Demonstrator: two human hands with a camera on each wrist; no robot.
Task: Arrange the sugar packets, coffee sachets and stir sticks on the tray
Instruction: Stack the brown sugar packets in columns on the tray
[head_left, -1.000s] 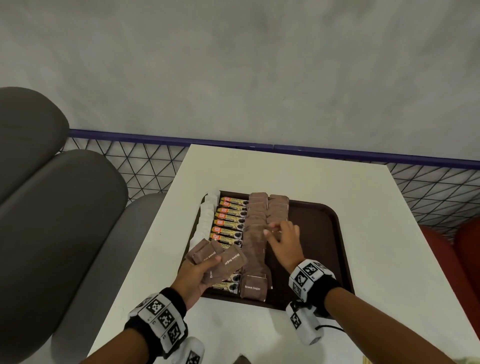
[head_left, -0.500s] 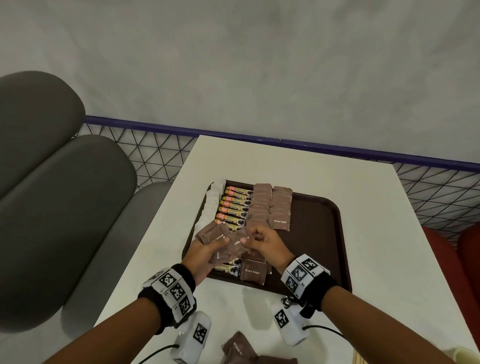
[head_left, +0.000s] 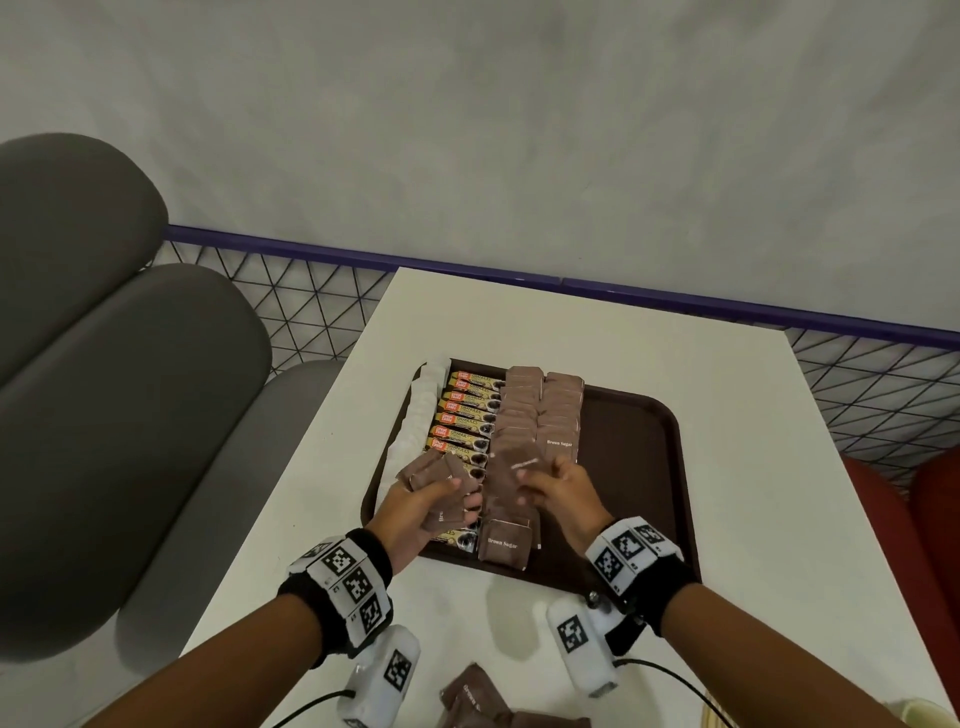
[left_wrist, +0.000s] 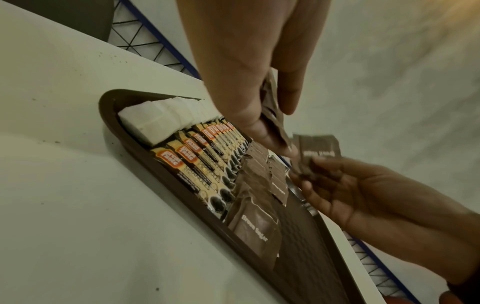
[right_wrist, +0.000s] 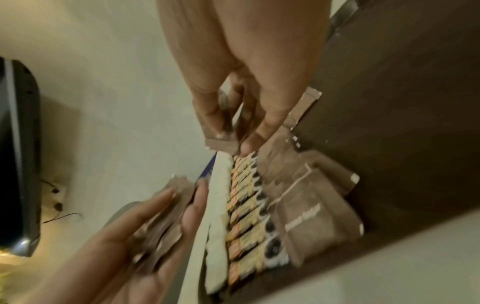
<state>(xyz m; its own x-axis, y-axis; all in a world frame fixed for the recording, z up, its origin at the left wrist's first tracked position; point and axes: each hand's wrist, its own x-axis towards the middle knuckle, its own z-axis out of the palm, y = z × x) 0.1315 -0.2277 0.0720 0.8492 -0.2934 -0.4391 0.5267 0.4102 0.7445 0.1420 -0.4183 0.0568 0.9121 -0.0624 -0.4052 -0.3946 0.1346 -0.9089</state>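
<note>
Now right hand (head_left: 558, 488) pinches 1 brown packet (head_left: 522, 467).

Your left hand (head_left: 423, 501) is raised palm-up at the near left, its fingers (head_left: 470, 501) curled round a small fan of brown packets (head_left: 436, 470) with the thumb pressed on top. Your right hand (head_left: 558, 491) sits just beside it to the right, knuckles up, thumb and fingertips pinching a single brown packet (head_left: 519, 465). Both forearms reach forward from the near edge, each wrist wrapped in a black band (head_left: 670, 597) carrying white marker blocks.
</note>
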